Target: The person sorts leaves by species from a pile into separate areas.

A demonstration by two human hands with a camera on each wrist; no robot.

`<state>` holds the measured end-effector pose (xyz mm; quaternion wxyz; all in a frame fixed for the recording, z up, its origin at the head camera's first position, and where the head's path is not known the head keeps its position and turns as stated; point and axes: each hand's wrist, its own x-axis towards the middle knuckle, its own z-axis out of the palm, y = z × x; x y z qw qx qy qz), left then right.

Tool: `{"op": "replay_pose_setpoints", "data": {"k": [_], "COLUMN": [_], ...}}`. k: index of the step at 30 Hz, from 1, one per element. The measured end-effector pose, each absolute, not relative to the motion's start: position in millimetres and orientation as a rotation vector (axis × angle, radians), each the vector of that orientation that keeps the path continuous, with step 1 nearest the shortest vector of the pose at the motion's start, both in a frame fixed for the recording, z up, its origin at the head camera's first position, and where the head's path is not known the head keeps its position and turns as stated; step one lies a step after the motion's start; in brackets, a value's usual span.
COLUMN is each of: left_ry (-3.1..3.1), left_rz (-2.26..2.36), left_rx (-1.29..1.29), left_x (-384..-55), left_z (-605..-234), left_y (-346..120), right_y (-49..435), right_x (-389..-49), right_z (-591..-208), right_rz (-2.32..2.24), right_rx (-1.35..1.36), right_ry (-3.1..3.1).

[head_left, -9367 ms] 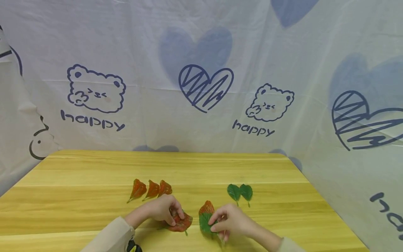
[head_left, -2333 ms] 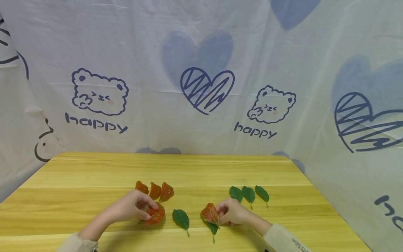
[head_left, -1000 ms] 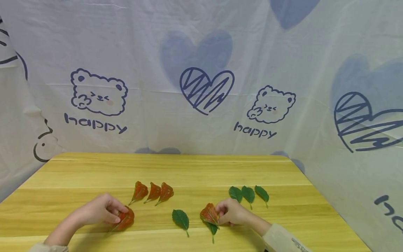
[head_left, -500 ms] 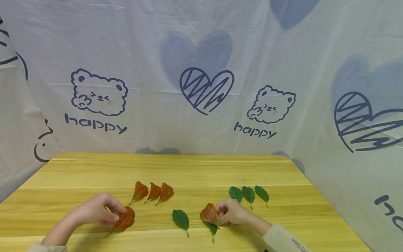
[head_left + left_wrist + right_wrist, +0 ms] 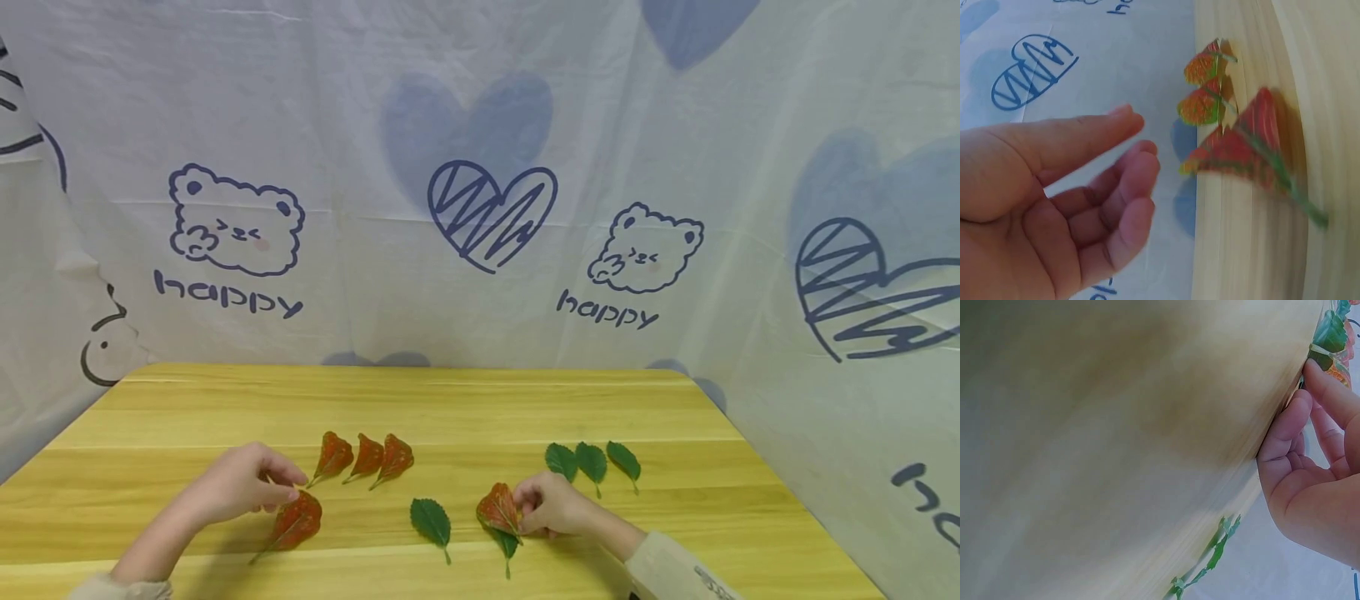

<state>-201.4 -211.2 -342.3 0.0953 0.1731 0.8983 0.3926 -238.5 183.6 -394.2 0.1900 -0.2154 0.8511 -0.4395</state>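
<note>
Red against the yellow tabletop (image 5: 360, 575), a single leaf (image 5: 298, 523) lies just beside the parted, empty fingers of your left hand (image 5: 243, 483). Your right hand (image 5: 555, 504) pinches the edge of another red leaf (image 5: 498, 507), overlapping a green leaf (image 5: 508, 546) (whether both are caught is hard to tell). You appear to be sorting leaves by colour; the next move likely calls for lifting that upper leaf off the green with your free left fingers.
</note>
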Motion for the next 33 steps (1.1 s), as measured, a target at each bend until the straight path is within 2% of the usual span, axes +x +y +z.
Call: {"op": "replay_pose_setpoints", "data": {"k": [23,33], "left_ry": [2.547,2.521], "left_rz": [1.262,1.312], "left_rx": [0.959,1.181], "left_x": [-228,-241], "left_z": [-350,-367], "left_y": [-129,-95], "right_y": [183,183], "right_x": [-238,-238], "right_z": [-393,-393], "right_rz": [-1.229,-1.218], "right_rx": [-0.623,-0.625], "right_ry": [2.391,2.4]}}
